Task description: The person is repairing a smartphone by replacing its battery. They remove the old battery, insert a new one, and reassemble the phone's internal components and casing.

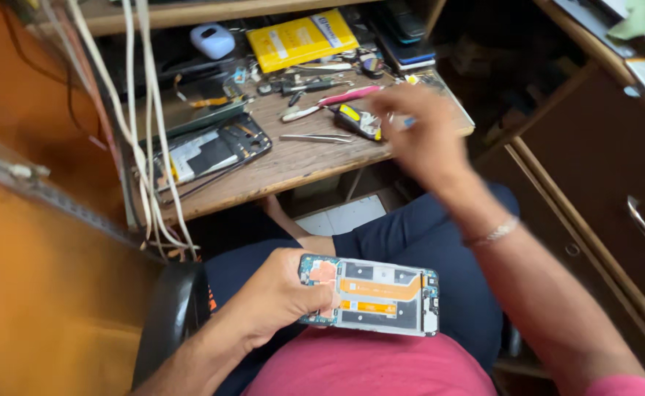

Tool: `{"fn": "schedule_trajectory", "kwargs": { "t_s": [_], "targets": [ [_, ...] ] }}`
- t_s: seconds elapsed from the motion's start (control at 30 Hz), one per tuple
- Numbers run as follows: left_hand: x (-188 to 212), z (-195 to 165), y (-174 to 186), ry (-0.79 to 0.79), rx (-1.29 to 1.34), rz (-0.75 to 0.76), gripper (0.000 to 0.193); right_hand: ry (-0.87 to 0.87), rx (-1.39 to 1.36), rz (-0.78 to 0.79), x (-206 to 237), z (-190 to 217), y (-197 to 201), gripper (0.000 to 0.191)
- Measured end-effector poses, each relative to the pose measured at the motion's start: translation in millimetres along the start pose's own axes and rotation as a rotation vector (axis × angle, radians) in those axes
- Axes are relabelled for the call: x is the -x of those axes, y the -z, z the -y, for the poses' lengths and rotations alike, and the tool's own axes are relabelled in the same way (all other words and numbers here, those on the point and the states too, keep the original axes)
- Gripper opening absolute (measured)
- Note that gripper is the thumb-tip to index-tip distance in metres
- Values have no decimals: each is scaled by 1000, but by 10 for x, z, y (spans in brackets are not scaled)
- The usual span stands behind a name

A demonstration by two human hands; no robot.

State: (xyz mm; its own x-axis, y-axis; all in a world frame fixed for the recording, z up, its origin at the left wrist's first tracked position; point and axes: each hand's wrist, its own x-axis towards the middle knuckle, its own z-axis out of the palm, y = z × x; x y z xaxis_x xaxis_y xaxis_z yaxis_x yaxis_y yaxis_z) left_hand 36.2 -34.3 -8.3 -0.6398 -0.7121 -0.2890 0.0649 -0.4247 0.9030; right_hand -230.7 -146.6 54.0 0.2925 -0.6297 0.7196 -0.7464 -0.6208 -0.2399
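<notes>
Worn wooden desk (293, 165), orange wall (36, 308)

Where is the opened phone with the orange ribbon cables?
The opened phone lies over the person's lap, low in the head view, held at its left end by the left hand.

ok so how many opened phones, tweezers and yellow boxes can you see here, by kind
opened phones: 2, one held in the left hand over the lap, one lying on the wooden shelf
tweezers: 1
yellow boxes: 1
total: 4
The right hand is blurred over the small tools, so I cannot tell if it holds anything.
</notes>
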Motion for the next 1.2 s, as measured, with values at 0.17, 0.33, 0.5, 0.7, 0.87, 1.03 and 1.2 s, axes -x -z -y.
{"fn": "schedule_trajectory", "kwargs": {
  "t_s": [0.17,0.33,0.5,0.7,0.87,1.03,1.2],
  "targets": [
    [-23,-43,-22,-118,75,31,13,-672,-151,-83,69,-253,729,26],
    [-182,-179,-108,-136,7,-14,15,-809,-971,440,619,-239,1031,42],
    [-283,-334,-218,-198,-62,-60,12,-1084,-1119,556,1338,118,1039,43],
    [-156,-442,-306,-398,-649,-84,24,-1008,-824,241,1616,399,1126,18],
    [-6,-479,-342,-908,-941,-3,46,-421,-635,134,1539,535,1259,22],
    [67,-504,-328,-1079,-1142,-16,65,-226,-471,59,1461,616,1234,18],
    [81,-510,-312,-1123,-1199,-7,41,-162,-422,46,1467,643,1191,18]
  ]
}}
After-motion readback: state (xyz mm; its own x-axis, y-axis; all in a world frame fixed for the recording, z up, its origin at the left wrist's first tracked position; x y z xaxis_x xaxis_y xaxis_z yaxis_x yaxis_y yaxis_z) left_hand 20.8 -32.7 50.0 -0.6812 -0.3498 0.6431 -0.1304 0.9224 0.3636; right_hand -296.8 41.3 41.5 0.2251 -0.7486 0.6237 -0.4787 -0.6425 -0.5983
